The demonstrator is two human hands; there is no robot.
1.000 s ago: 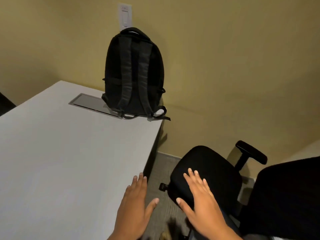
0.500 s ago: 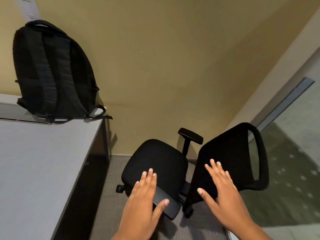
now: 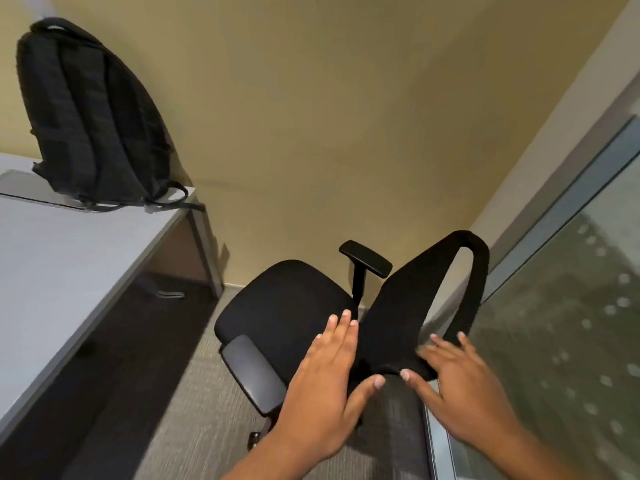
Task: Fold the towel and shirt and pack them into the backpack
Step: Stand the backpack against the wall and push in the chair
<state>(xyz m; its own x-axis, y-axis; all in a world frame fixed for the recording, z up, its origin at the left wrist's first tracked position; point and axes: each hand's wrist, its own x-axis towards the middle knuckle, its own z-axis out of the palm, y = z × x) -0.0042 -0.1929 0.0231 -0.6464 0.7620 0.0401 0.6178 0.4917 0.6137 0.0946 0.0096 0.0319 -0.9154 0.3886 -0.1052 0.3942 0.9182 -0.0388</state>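
Note:
A black backpack [image 3: 86,112] stands upright at the far right corner of the white desk [image 3: 52,268], leaning on the wall with its straps facing me. No towel or shirt shows in the head view. My left hand [image 3: 329,386] is spread flat, palm down, over the seat of a black office chair [image 3: 294,313]. My right hand [image 3: 460,386] hovers, fingers apart, over the lower edge of the chair's backrest [image 3: 415,306]. Neither hand holds anything.
The chair stands on grey carpet between the desk's right edge and a glass wall [image 3: 571,323] at right. A beige wall [image 3: 329,116] runs behind. A grey armrest [image 3: 252,372] juts toward me; a metal cable tray [image 3: 20,185] sits beside the backpack.
The view has swung right and slightly down, away from the desk and onto the chair. Both hands stayed open and moved forward over the chair.

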